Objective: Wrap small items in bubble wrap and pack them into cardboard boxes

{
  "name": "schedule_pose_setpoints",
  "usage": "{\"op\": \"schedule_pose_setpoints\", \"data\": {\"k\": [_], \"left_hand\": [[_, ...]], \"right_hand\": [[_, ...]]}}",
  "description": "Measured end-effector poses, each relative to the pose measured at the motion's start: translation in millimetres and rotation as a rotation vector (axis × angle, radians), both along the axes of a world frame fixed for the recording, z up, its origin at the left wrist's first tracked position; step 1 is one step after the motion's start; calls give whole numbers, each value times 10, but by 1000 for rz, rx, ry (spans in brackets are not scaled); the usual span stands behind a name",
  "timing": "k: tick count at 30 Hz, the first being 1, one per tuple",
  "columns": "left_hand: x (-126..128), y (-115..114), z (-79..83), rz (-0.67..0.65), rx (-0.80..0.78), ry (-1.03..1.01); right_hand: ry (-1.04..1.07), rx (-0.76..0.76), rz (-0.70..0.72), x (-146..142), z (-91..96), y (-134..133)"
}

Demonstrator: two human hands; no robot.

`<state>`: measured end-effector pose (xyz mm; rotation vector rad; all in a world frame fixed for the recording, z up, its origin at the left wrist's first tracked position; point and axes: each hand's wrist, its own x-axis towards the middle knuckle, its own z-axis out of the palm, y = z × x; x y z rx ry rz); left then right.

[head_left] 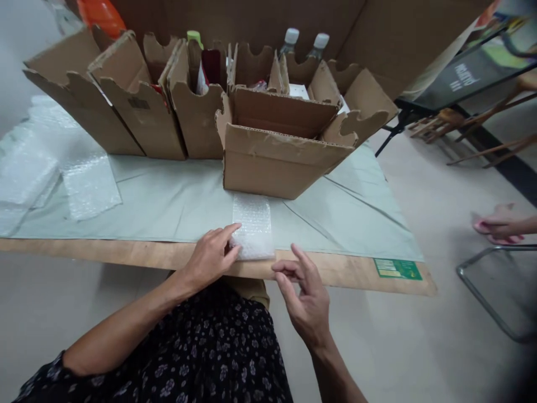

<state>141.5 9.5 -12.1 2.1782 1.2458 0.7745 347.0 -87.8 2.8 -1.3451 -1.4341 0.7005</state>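
One bubble-wrap pc (pixel 253 224) lies by table edge (pixel 138 251), just below front box (pixel 272 162). My L hand (pixel 212 254), part-open, touches its left side, can't tell if gripping; R hand (pixel 308 299) half-curled, empty, nearby. Prob. v. light, soft, slippery; I'd pinch opp. edges.

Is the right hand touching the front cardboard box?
Apart. In the head view, pale green cloth shows plainly between the right hand and the front cardboard box.

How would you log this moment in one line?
left hand: at bubble wrap, left edge | right hand: apart from wrap, nothing visible held | front cardboard box: open, beyond wrap
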Motion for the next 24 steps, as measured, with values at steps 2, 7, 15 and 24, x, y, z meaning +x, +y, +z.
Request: {"op": "schedule_pose_setpoints", "data": {"k": [2, 7, 15, 24], "left_hand": [[32, 86, -46, -11, 23, 54], [-43, 36, -3, 19, 236, 138], [-127, -164, 95, -168, 291, 42], [15, 117, 44, 7, 267, 219]], "right_hand": [[-368, 179, 20, 53, -12, 69], [-836, 238, 130, 112, -130, 330], [-709, 260, 143, 102, -31, 446], [-860, 328, 105, 164, -30, 469]]}}
